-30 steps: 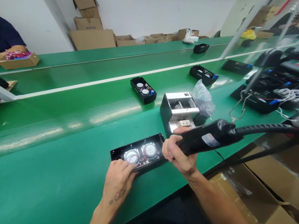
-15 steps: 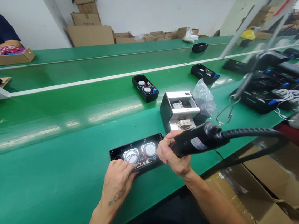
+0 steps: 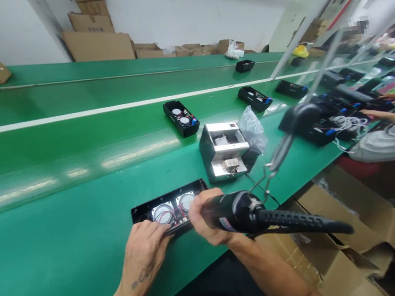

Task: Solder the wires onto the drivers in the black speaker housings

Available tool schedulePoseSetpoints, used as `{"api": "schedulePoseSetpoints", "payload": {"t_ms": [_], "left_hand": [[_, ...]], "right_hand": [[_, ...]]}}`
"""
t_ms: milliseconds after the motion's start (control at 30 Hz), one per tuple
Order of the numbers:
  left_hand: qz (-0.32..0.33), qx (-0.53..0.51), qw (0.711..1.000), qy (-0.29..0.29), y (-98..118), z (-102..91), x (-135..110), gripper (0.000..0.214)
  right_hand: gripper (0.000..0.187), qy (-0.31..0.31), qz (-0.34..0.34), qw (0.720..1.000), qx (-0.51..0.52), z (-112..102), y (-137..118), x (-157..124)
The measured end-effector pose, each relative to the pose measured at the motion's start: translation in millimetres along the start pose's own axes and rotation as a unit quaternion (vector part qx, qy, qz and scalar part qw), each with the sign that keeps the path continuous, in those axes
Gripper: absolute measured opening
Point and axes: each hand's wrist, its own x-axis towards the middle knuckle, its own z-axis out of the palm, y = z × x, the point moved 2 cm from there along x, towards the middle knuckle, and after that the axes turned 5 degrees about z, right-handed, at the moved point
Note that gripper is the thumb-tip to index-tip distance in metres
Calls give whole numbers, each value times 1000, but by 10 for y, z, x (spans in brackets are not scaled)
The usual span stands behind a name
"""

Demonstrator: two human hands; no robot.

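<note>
Left hand [image 3: 144,242]: palm down, forearm rising from the near edge, fingers spread flat on the near rim of the speaker housing [image 3: 144,214], pressing and not curled round it.
Right hand [image 3: 205,219]: fist wrapped tight round the electric screwdriver [image 3: 238,212], tool lying nearly level, its tip hidden behind the fist.
Speaker housing: open side up on the green bench [image 3: 51,240], under the left fingertips, touching the right fist's left side.
Cable [image 3: 299,223]: trails right from the grip.
Metal box [image 3: 225,156]: beyond the fist, apart.
</note>
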Motion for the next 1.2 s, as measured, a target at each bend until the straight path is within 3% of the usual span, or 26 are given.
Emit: {"api": "schedulePoseSetpoints", "payload": {"t_ms": [67,167,267,367,433,533,633,767,967,1100,1200], "left_hand": [[4,2,1000,-5,-39,8,-19,8],[9,10,1000,-6,-112,24,-47,10],[5,19,1000,0,-146,39,-47,12],[3,25,1000,3,-102,62,5,14],[8,30,999,11,-52,80,55,13],[21,32,999,17,-8,106,100,11],[10,34,999,12,-26,127,84,14],[-40,20,999,-9,-62,142,45,21],[-62,-26,997,-22,-29,120,88,29],[-64,-29,997,-25,-4,92,99,28],[-60,-33,997,-23,5,78,102,25]], "right_hand": [[35,24,-52,998,-3,3,-96,40],[35,40,-51,996,57,-164,-165,196],[40,164,-47,977,130,-582,-126,479],[39,282,-63,953,84,-973,22,788],[30,286,-65,954,53,-1092,157,944],[24,248,-42,967,42,-1110,322,1041],[26,189,6,980,60,-1056,347,1002],[30,96,52,981,160,-860,150,805],[29,23,14,946,324,-224,-253,390],[31,-48,23,940,336,183,-312,251],[31,-82,34,942,322,358,-287,230]]}}
